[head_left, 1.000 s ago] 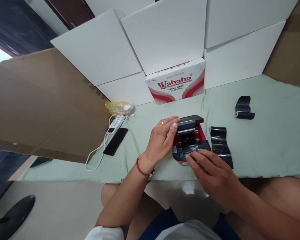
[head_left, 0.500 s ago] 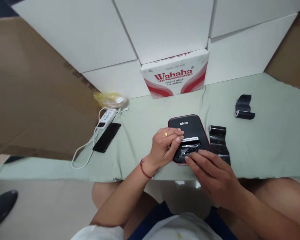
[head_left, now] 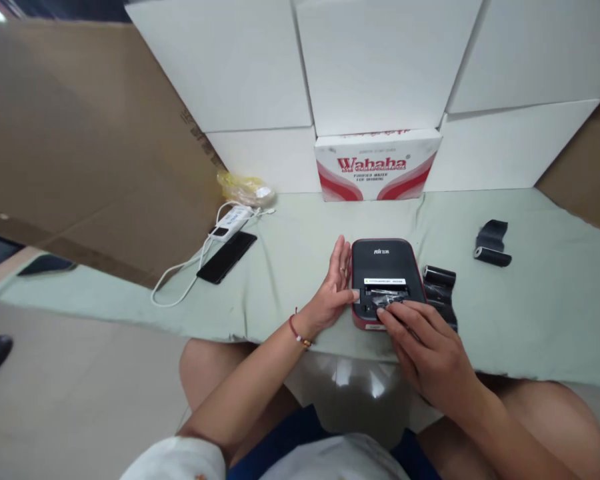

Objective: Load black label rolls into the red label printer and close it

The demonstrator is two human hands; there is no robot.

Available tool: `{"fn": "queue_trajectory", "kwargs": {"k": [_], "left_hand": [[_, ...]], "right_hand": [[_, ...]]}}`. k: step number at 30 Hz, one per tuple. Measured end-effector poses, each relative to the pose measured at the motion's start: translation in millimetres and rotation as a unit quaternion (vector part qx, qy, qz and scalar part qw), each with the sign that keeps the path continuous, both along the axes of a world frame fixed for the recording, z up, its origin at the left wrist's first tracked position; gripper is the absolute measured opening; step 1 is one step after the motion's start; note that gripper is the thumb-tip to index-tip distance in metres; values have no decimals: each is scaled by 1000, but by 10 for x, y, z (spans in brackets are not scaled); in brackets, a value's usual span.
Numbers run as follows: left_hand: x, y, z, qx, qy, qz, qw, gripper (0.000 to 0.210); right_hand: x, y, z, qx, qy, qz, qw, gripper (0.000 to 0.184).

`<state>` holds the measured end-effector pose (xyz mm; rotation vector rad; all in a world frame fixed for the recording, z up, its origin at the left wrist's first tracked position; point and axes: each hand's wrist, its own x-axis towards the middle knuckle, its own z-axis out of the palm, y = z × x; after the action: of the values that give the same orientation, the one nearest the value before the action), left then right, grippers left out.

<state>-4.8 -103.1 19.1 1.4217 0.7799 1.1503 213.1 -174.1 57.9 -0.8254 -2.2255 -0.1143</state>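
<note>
A black-and-red portable printer (head_left: 380,263) lies on the cloth with an open slot near its front end. Shiny black ribbon film (head_left: 387,298) shows in the slot, wrinkled and partly covered by fingers. My left hand (head_left: 333,290) rests along the printer's left side, fingers stretched out and its thumb on the top face beside the slot. At the slot's front edge, my right hand (head_left: 433,343) pinches the film between thumb and fingertips. Just right of the printer is a black ribbon roll (head_left: 440,275) with its film unrolled toward me, partly hidden by my right hand.
A smaller ribbon roll (head_left: 493,256) lies farther right. To the left are a black phone (head_left: 227,257), a white power strip (head_left: 234,222) with a looped cable, and a yellow plastic bag (head_left: 243,187). Behind stands a Wahaha carton (head_left: 377,170) against white boxes (head_left: 380,67).
My left hand has slid off the printer's top to its left side, uncovering the slot's left end. My right hand stays at the film. The camera view has shifted.
</note>
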Motion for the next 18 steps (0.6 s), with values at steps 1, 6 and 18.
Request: {"fn": "queue_trajectory", "kwargs": {"k": [1, 6, 18], "left_hand": [[11, -9, -16, -8, -6, -1, 1000, 112], [-43, 16, 0, 5, -37, -25, 999, 107], [-331, 626, -69, -5, 78, 253, 964, 8]], "right_hand": [[3, -5, 14, -2, -6, 3, 1000, 51], [-7, -25, 135, -32, -27, 2, 999, 45], [-215, 1061, 649, -218, -327, -166, 904, 26]]}}
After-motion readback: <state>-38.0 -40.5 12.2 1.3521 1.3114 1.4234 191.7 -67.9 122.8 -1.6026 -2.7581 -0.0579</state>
